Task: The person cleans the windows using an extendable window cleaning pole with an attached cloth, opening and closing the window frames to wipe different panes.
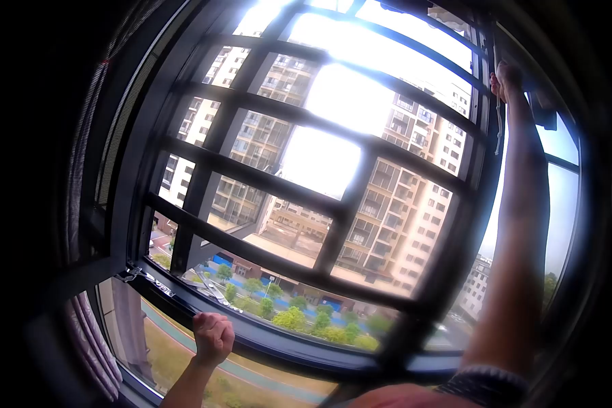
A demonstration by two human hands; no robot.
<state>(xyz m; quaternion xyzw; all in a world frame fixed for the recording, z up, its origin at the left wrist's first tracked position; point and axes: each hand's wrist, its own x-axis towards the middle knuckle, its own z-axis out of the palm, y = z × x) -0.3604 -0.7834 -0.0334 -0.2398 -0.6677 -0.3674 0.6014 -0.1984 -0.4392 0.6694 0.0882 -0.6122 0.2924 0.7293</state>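
At the bottom left, my left hand (213,336) has its fingers curled over the dark lower window rail (265,338). High on the right, my right arm is stretched up. My right hand (507,80) is closed around a thin white cord (500,129) beside the upright window frame (479,136). The cord's loose end hangs below the hand. A small red bit shows at the fingers, too small to name. Dark bars (272,177) form a grid across the window in front of me.
An opened casement sash (119,204) stands at the left, with a metal hinge arm (214,292) near its bottom corner. Patterned curtains (92,340) hang on the left. Outside are tall apartment buildings (394,224), trees (289,318) and a road far below.
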